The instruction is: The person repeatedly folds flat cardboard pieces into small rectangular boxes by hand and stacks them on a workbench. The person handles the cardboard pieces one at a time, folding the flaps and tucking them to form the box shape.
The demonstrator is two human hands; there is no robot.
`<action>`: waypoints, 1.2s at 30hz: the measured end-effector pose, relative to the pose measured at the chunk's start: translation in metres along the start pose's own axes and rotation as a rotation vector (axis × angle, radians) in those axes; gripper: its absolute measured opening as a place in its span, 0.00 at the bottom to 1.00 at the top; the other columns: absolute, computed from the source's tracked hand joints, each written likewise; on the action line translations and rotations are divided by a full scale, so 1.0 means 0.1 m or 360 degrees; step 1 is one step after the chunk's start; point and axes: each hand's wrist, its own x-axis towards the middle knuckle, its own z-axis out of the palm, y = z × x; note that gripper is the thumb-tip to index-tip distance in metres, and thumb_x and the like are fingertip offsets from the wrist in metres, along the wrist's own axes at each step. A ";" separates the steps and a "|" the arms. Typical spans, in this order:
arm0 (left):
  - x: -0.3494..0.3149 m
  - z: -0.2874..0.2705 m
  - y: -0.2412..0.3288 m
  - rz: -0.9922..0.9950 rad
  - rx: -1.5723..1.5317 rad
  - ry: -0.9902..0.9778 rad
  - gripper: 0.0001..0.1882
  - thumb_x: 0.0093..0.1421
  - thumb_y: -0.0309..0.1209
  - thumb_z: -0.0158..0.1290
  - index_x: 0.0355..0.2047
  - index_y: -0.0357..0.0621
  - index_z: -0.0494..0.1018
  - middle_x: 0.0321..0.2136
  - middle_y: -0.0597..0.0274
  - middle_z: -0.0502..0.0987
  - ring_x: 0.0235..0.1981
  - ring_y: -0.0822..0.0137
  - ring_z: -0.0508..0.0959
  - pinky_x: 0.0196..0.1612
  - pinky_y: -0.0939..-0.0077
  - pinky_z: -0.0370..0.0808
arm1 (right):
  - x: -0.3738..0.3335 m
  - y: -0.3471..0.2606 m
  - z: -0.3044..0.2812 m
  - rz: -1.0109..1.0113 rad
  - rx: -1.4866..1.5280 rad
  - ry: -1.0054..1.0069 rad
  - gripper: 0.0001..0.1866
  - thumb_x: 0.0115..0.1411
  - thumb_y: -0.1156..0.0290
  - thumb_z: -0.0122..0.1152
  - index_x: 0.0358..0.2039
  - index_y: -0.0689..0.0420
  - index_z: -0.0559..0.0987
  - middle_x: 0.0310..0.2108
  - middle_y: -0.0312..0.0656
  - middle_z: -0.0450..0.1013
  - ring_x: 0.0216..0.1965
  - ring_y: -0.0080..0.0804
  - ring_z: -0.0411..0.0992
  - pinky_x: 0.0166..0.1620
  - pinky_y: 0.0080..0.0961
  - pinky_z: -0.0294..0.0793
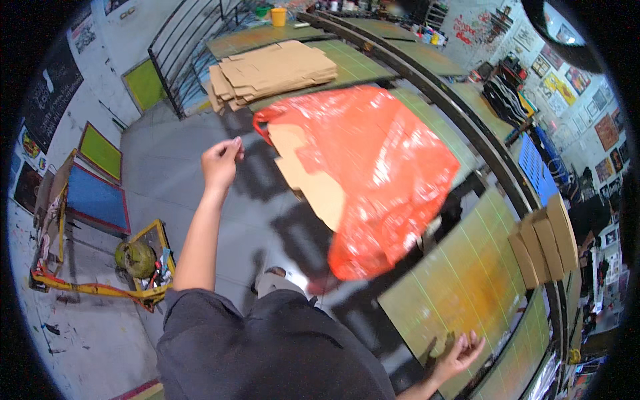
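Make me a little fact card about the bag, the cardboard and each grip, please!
Red plastic bag: shiny, partly covering brown cardboard
Cardboard stack: flat cutouts, beyond the bag
Left grip: raised, left of the bag, fingers curled, nothing visible held
Right grip: open, at the grid-lined board; can't tell if touching

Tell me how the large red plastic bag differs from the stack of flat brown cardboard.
The large red plastic bag is glossy and wrinkled; the stack of flat brown cardboard is matte and flat-faced. The bag is nearer the camera, the stack farther off. The bag partly covers a brown cardboard piece; the stack lies uncovered. Both spots show brown cardboard.
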 end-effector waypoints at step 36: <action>2.62 2.45 1.69 -0.0067 -0.1992 -0.1498 0.08 0.55 0.18 0.48 0.37 0.36 0.70 0.35 0.58 0.74 0.39 0.67 0.74 0.44 0.78 0.73 | -1.06 -1.07 1.42 -0.0094 0.0431 0.0737 0.28 0.54 0.81 0.56 0.55 0.64 0.59 0.46 0.45 0.65 0.39 0.25 0.68 0.44 0.20 0.69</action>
